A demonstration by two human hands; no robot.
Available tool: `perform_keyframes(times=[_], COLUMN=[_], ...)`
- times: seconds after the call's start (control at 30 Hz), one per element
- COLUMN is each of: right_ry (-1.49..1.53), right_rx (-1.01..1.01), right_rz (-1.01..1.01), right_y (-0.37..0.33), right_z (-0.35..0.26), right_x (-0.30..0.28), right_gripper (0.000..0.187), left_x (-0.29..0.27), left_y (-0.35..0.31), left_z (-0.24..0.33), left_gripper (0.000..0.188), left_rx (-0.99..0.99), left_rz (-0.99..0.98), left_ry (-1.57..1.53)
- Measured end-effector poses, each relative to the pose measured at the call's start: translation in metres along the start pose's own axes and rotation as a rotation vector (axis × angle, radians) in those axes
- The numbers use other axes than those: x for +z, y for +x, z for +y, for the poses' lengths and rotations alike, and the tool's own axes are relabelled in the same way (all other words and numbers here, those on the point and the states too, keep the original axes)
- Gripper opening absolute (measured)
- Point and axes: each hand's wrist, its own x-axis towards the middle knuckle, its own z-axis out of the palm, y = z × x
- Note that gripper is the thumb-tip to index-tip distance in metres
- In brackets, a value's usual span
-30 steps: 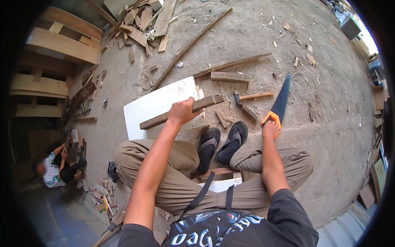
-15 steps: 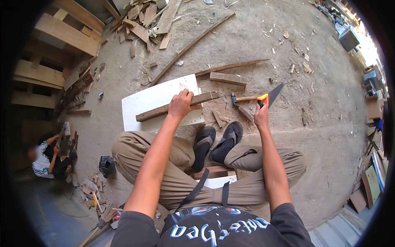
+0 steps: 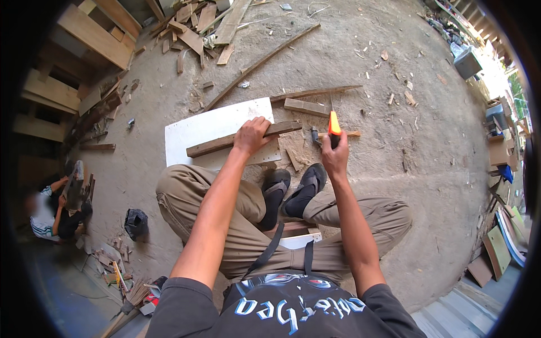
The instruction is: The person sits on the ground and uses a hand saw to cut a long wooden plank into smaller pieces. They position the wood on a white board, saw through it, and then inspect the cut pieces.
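Observation:
My left hand (image 3: pixel 252 136) is closed over a dark wooden batten (image 3: pixel 211 147), which lies slantwise on a white board (image 3: pixel 194 130). The batten's right end sticks out past the board's edge. In my right hand (image 3: pixel 336 154) is a handsaw (image 3: pixel 335 125), gripped by its orange and black handle. Its blade points away from me and shows almost edge-on, as a thin line. Just beyond that hand a hammer (image 3: pixel 353 134) with a wooden handle lies on the ground, partly hidden by the hand and saw. A shorter wood block (image 3: pixel 307 107) rests behind the hammer.
Long wooden strips (image 3: pixel 265 65) lie farther out on the dusty ground. Scrap wood (image 3: pixel 191 34) is heaped at the far left. My sandalled feet (image 3: pixel 310 183) are close to the board. A black bag (image 3: pixel 136 223) stands at left, near another person (image 3: pixel 48 211).
My right hand has swung left with the handsaw, toward the batten. The blade has turned from pointing right to pointing away. My left hand still holds the batten.

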Motion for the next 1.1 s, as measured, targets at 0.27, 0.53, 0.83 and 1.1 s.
perform_keyframes(times=[0.27, 0.53, 0.83, 1.1], right_ry=[0.416, 0.195, 0.082, -0.073], right_rx=[0.140, -0.035, 0.044, 0.020], right_rz=[-0.017, -0.124, -0.199, -0.221], right_y=[-0.077, -0.098, -0.094, -0.132], right_z=[-0.017, -0.031, -0.040, -0.057], right_x=[0.003, 0.015, 0.000, -0.036], right_gripper=[0.018, 0.016, 0.019, 0.009], left_x=[0.002, 0.010, 0.019, 0.009], left_y=[0.003, 0.004, 0.005, 0.002], left_z=[-0.005, -0.006, -0.011, -0.008], left_gripper=[0.042, 0.038, 0.024, 0.007], left_rx=[-0.041, -0.019, 0.025, 0.045], left_rz=[-0.078, -0.033, -0.042, -0.029], left_ry=[0.048, 0.121, 0.184, 0.176])
